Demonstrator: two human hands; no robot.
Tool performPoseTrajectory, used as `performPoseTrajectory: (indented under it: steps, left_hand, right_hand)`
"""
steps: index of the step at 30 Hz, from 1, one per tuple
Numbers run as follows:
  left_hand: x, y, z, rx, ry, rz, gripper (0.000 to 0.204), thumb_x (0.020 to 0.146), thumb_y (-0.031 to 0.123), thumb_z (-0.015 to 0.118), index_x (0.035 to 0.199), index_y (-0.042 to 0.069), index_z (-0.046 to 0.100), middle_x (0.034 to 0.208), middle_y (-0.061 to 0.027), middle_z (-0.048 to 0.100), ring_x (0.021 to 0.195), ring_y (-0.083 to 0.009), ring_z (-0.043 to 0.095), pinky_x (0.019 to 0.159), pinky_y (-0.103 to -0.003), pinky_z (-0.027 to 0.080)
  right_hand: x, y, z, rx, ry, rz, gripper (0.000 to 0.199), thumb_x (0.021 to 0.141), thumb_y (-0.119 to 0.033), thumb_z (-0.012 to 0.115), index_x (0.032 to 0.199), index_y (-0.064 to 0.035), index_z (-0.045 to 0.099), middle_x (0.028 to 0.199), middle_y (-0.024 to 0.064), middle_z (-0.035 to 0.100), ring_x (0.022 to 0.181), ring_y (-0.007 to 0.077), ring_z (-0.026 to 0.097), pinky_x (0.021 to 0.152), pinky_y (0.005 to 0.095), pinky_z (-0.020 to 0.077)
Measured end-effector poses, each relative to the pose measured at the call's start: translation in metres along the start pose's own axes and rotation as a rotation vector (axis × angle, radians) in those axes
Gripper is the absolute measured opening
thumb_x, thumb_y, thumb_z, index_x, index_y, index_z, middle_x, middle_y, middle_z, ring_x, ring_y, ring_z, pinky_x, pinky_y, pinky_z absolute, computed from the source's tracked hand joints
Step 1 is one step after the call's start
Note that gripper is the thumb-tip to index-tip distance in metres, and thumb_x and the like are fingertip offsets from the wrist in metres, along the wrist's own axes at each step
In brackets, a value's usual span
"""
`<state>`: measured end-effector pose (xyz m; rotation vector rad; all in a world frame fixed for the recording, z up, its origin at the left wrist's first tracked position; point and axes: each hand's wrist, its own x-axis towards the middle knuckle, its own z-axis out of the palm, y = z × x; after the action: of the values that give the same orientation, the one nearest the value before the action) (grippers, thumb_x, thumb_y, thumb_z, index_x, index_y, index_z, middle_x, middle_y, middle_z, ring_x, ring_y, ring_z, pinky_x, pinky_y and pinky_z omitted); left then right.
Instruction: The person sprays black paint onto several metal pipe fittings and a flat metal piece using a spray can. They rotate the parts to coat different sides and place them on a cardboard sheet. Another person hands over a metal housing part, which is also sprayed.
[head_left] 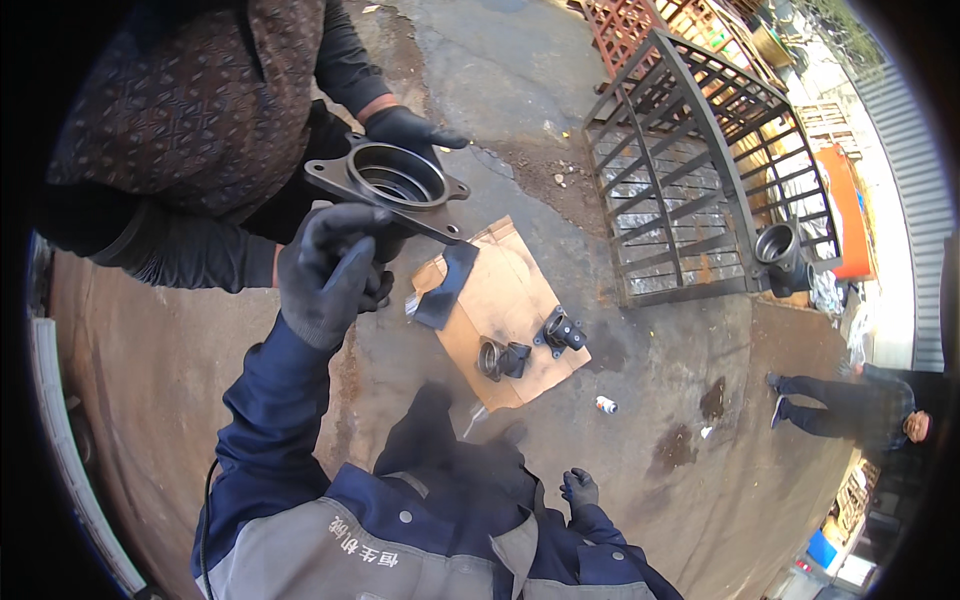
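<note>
A short row of white Chinese characters (362,542) is printed on the grey panel of the camera wearer's navy-and-grey work jacket (285,560), on the left of the chest; it is sharp enough to read, runs at a slant and appears upside down from this viewpoint. A small white container with orange colouring (606,404) lies on the ground (640,520), and any wording on it is too small to make out.
</note>
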<state>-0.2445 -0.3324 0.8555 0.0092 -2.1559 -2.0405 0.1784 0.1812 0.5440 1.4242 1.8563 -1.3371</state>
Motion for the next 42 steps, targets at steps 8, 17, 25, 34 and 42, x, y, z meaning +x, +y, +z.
performPoseTrajectory:
  steps: [8, 17, 25, 34, 42]
  left_hand:
    - [-0.142, -0.075, 0.096, 0.056, -0.191, -0.187, 0.028, 0.1, -0.004, 0.063, 0.127, -0.002, 0.066, 0.126, -0.0152, 0.074, 0.074, -0.0123, 0.07, 0.069, -0.028, 0.059]
    - [-0.291, -0.092, 0.271, -0.019, -0.446, -0.413, 0.028, 0.102, 0.0, 0.067, 0.13, -0.001, 0.066, 0.125, -0.0116, 0.074, 0.088, -0.0114, 0.07, 0.077, -0.029, 0.062]
    - [-0.381, -0.036, 0.438, -0.064, -0.6, -0.498, 0.028, 0.105, 0.005, 0.068, 0.132, 0.0, 0.064, 0.123, -0.0072, 0.072, 0.089, -0.0121, 0.071, 0.082, -0.029, 0.059]
    - [-0.398, -0.051, 0.458, 0.046, -0.648, -0.45, 0.033, 0.107, 0.007, 0.069, 0.138, 0.001, 0.06, 0.129, -0.0094, 0.071, 0.096, -0.0136, 0.073, 0.085, -0.03, 0.061]
    - [-0.373, -0.09, 0.443, -0.046, -0.607, -0.489, 0.033, 0.107, 0.006, 0.069, 0.138, 0.001, 0.061, 0.13, -0.0085, 0.071, 0.098, -0.0122, 0.072, 0.084, -0.029, 0.062]
  right_hand:
    - [0.03, 0.074, -0.027, -0.031, -0.008, -0.022, 0.061, 0.097, -0.044, 0.081, 0.144, -0.0067, 0.068, 0.119, 0.0145, 0.078, 0.1, 0.0228, 0.076, 0.088, 0.0372, 0.0605]
    - [0.151, 0.194, -0.149, -0.076, 0.027, -0.195, 0.061, 0.1, -0.032, 0.082, 0.147, 0.0008, 0.062, 0.104, 0.009, 0.078, 0.081, 0.0158, 0.073, 0.066, 0.0308, 0.0577]
    - [0.143, 0.23, -0.327, 0.287, 0.153, -0.015, 0.062, 0.098, -0.036, 0.082, 0.143, 0.0015, 0.063, 0.098, 0.0131, 0.077, 0.078, 0.0176, 0.072, 0.066, 0.0334, 0.0587]
    - [0.157, 0.208, -0.366, 0.4, 0.162, 0.011, 0.063, 0.099, -0.026, 0.084, 0.151, -0.0033, 0.057, 0.107, 0.013, 0.076, 0.073, 0.0182, 0.073, 0.06, 0.0328, 0.0597]
    - [0.168, 0.101, -0.371, 0.466, 0.152, -0.4, 0.066, 0.101, -0.018, 0.082, 0.155, 0.0021, 0.05, 0.103, 0.0106, 0.076, 0.075, 0.0138, 0.069, 0.061, 0.0286, 0.0564]
